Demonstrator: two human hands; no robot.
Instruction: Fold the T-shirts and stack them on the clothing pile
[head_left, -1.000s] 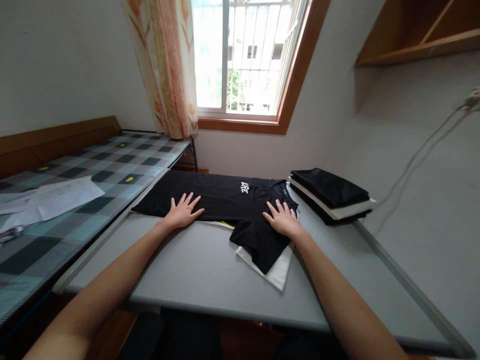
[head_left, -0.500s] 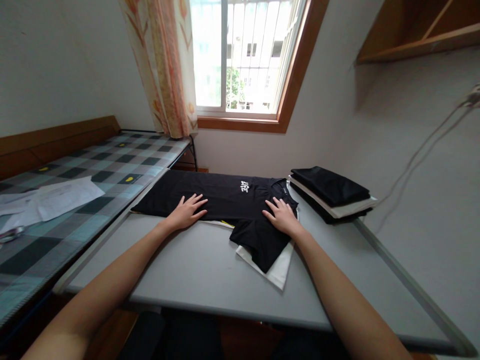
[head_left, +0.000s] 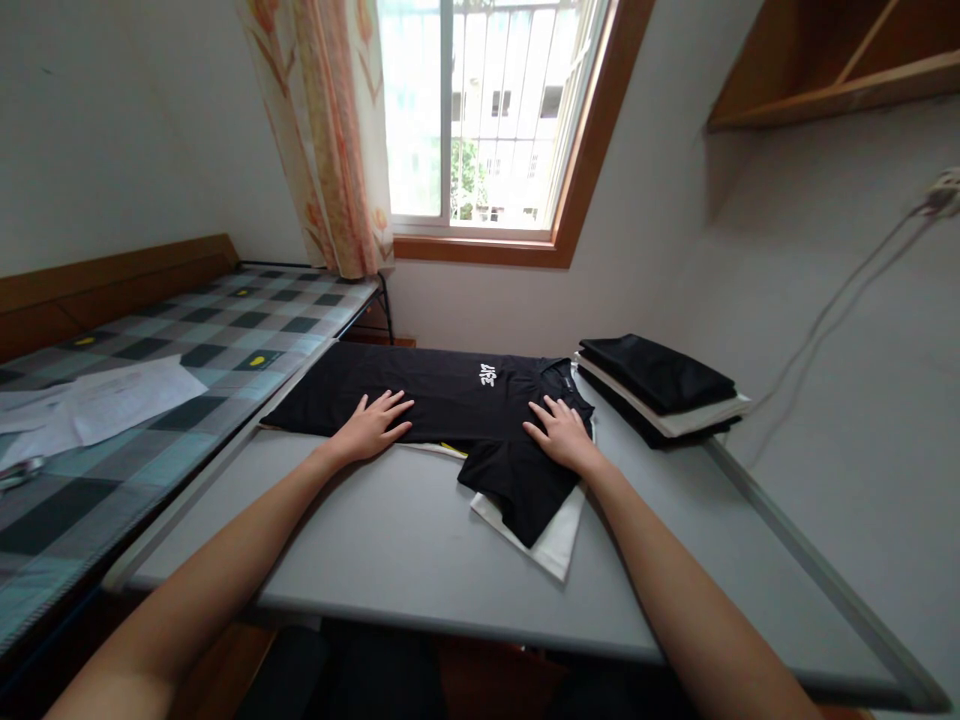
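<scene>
A black T-shirt [head_left: 442,385] with white lettering on its chest lies sideways on the grey table, its collar at the right and its hem at the left. One sleeve points toward me. Beneath it a white garment [head_left: 559,545] sticks out at the sleeve, and a thin white and yellow strip shows along the near edge. My left hand [head_left: 373,424] rests flat on the body of the shirt, fingers spread. Near the collar and shoulder, my right hand [head_left: 561,432] lies flat too, with its fingers apart. Neither hand grips the cloth.
A stack of folded black and white clothes [head_left: 660,390] sits at the table's back right. Left of the table [head_left: 360,540] is a bed with a checked cover [head_left: 225,345], with papers [head_left: 112,400] on it. A wooden shelf [head_left: 840,100] hangs at upper right.
Both hands stay in place on the T-shirt. Only the camera's view has shifted very slightly.
</scene>
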